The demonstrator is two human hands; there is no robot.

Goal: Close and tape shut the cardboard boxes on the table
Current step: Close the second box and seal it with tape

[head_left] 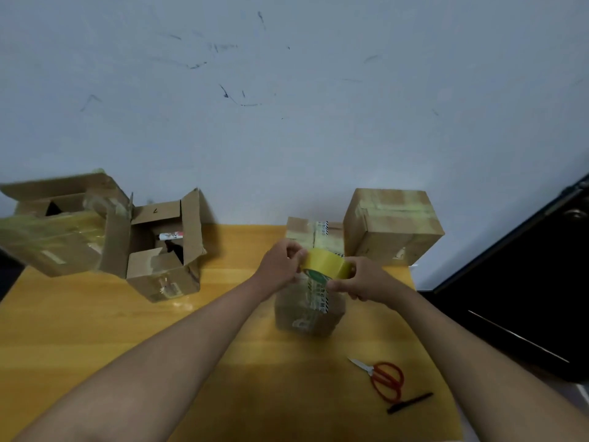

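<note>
A yellow tape roll (325,264) is held above a closed cardboard box (310,307) at the table's middle right. My right hand (363,279) grips the roll from the right. My left hand (283,264) pinches at its left edge. Old tape strips run along the top of the box under the roll. Another closed, taped box (393,226) stands behind it on the right. At the back left, a small box (165,250) stands with its flaps open, and a larger box (54,224) beside it has its flaps up.
Red-handled scissors (382,379) and a black pen (409,403) lie on the yellow table (95,330) near the right front. A dark cabinet (526,298) stands right of the table. A white wall (287,106) runs behind the boxes.
</note>
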